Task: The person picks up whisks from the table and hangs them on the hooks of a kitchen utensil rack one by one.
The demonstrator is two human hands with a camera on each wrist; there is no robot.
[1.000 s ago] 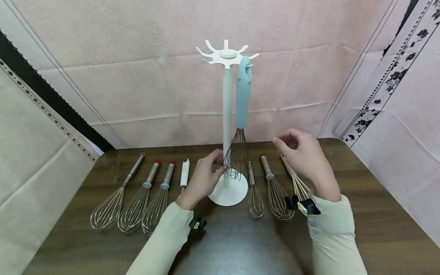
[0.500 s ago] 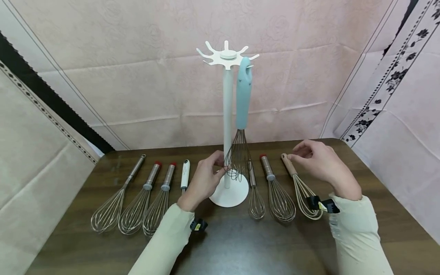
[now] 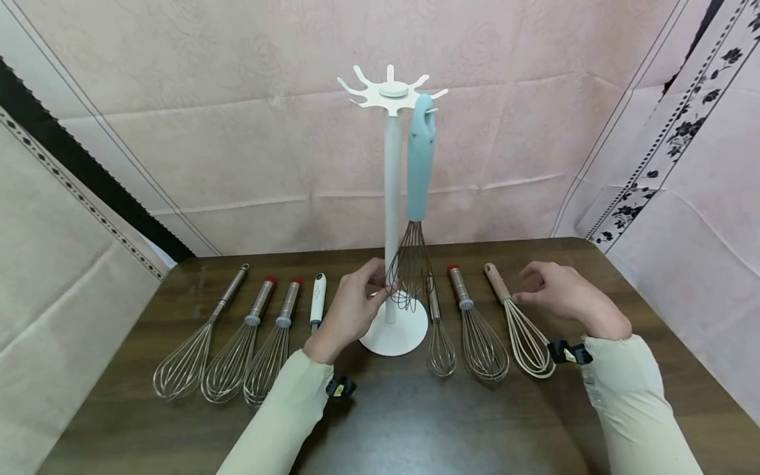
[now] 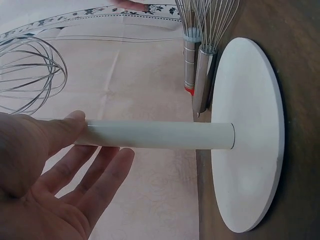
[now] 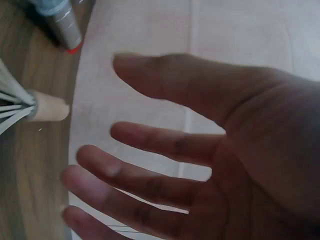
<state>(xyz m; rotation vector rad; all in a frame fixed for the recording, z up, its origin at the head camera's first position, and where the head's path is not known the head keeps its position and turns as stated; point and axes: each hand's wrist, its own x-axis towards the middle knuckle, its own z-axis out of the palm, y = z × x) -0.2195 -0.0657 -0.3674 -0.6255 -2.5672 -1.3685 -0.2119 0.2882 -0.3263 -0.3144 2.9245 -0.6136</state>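
A white stand with a round base and a crown of curved hooks rises from the table. My left hand pinches its pole low down; the left wrist view shows thumb and fingers about the pole. From a right-hand hook hangs a blue-handled whisk, its wires just above the base. My right hand hovers beside a wooden-handled whisk with pale wires. Its fingers are spread and relaxed in the right wrist view, with nothing between them and the wooden handle off to the left.
Right of the base lie a small metal whisk and a red-tipped whisk. To the left are an all-metal whisk, two red-tipped whisks and a white-handled utensil, partly behind the left arm. Pale cloth hangs behind the table.
My right hand has moved right and down, from above the wooden-handled whisk to its right side, baring its handle. The left hand stays on the pole.
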